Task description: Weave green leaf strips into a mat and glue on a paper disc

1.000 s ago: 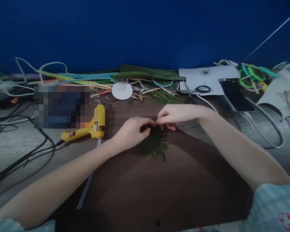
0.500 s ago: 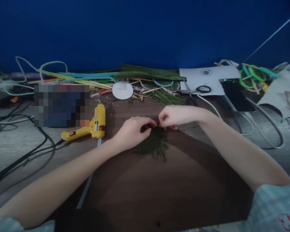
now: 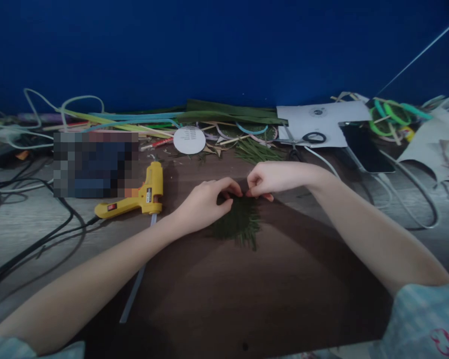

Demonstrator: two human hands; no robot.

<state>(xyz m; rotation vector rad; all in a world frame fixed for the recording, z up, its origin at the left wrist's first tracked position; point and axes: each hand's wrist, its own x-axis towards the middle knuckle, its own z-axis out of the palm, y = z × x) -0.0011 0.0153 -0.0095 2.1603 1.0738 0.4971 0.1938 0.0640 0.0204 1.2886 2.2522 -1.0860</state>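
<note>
A dark green roundish piece with a fringe of narrow leaf-like strips (image 3: pixel 239 227) lies on the brown board (image 3: pixel 217 289). My left hand (image 3: pixel 205 204) holds its upper left side, with the thumb on the piece and the fingers curled at the far edge. My right hand (image 3: pixel 269 178) is closed in a pinch at the same far edge, its fingertips close to those of the left. Whatever sits between the right fingertips is too small and dark to make out. Left of my left hand rests a yellow glue gun (image 3: pixel 151 192), a clear glue stick (image 3: pixel 134 294) trailing from its rear.
Cut green strips (image 3: pixel 258 151) lie behind my hands, with long green leaves (image 3: pixel 228 112) farther back. Scissors (image 3: pixel 314 138) rest on white paper (image 3: pixel 325 117), beside a phone (image 3: pixel 370 149). A white disc (image 3: pixel 189 139) lies at the back. Black cables (image 3: pixel 56 229) run along the left.
Both hands stay at the far edge of the green piece. The left fingers have shifted very slightly; the glue gun and other things remain in place.
</note>
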